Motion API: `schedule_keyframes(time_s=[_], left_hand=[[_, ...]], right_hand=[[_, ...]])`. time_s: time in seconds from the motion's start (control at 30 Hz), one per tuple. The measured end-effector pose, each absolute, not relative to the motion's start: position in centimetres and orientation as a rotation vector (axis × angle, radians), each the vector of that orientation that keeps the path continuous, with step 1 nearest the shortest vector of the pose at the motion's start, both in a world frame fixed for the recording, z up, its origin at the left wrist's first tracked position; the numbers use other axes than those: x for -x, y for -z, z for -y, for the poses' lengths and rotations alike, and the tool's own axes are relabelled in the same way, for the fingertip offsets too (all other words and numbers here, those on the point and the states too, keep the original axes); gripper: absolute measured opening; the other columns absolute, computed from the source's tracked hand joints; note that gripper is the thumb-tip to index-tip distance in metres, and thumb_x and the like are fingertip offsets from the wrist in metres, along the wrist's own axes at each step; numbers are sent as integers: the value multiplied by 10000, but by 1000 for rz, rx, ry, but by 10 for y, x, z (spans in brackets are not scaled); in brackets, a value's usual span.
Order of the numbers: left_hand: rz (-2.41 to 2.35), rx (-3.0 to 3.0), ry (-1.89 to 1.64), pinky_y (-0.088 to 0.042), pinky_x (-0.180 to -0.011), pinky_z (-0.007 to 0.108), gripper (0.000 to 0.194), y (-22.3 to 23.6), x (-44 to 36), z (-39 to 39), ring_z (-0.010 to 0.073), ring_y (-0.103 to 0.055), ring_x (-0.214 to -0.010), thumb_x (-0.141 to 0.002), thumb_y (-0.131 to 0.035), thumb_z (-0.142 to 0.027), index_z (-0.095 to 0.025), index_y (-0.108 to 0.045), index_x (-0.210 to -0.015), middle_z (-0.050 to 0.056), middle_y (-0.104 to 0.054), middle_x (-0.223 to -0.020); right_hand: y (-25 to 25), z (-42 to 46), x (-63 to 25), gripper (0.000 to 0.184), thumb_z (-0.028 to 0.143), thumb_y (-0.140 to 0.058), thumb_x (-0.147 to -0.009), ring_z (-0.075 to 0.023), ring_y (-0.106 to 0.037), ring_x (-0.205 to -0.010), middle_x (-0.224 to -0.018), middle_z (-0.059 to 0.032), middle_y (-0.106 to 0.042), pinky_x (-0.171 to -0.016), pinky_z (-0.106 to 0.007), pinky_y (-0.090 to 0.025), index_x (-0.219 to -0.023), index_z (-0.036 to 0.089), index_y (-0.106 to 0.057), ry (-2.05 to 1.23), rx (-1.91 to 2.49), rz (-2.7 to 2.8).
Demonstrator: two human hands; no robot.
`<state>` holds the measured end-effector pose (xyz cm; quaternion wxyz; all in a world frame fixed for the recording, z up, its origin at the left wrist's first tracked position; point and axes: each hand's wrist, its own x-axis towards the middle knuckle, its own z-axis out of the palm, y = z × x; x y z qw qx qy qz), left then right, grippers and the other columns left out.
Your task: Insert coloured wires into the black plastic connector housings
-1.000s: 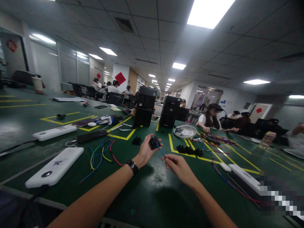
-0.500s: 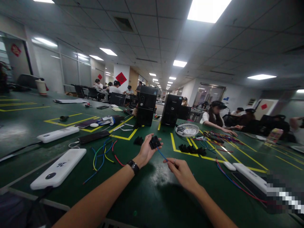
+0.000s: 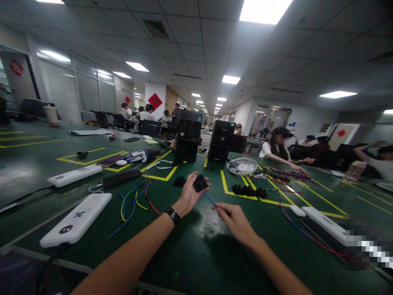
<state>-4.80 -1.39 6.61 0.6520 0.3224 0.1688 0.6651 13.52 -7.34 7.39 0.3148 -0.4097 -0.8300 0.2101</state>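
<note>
My left hand (image 3: 189,192), with a dark watch at the wrist, is closed around a small black block (image 3: 200,183) that looks like a plastic connector or terminal part. A blue wire (image 3: 209,198) runs from the block down to my right hand (image 3: 230,215), whose thumb and fingers pinch it. Whether the wire's far end sits inside the block or only touches it is too small to tell. Left of my hands lie loose blue, green, yellow and red wires (image 3: 132,205). Piles of similar black parts lie on the table, one (image 3: 179,180) beyond my left hand, another (image 3: 248,191) to the right.
Two black computer towers (image 3: 188,137) stand ahead on the green table. A white basket (image 3: 242,166) is right of them, near a wire bundle (image 3: 285,174). White power banks (image 3: 76,219) lie at left and right. A co-worker (image 3: 278,147) sits at the far right, reaching to the wires.
My hands, the block and the blue wire keep nearly the same position. The view has shifted slightly. At the far right, a person's raised arm has moved.
</note>
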Motion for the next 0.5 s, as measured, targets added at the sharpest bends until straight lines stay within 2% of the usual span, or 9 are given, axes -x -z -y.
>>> schedule_keyframes(time_s=[0.2,0.4,0.5], left_hand=[[-375,-754,-1517,-496,-789,404,303,-62,47,12,221,-669,-823,-862,-503,-312,-222,-388,-1128,105,-642,-958],[-460,-853,-1523,-470,-883,414,472,-64,46,16,195,-659,-889,-779,-572,-104,-244,-355,-1174,89,-625,-1028],[-526,-918,-1509,-465,-898,430,473,-66,47,18,193,-657,-894,-786,-574,-123,-244,-355,-1187,92,-615,-1048]], right_hand=[[-70,71,-136,344,370,-397,-925,-121,-457,-591,-647,13,-531,-561,-224,-321,-1005,176,-670,-585,1063,2182],[-70,71,-136,326,349,-393,-927,-115,-455,-592,-648,18,-507,-558,-219,-322,-1008,178,-658,-667,1082,2134],[-71,72,-136,323,343,-390,-928,-112,-445,-577,-634,22,-497,-549,-217,-315,-1001,176,-656,-680,1090,2117]])
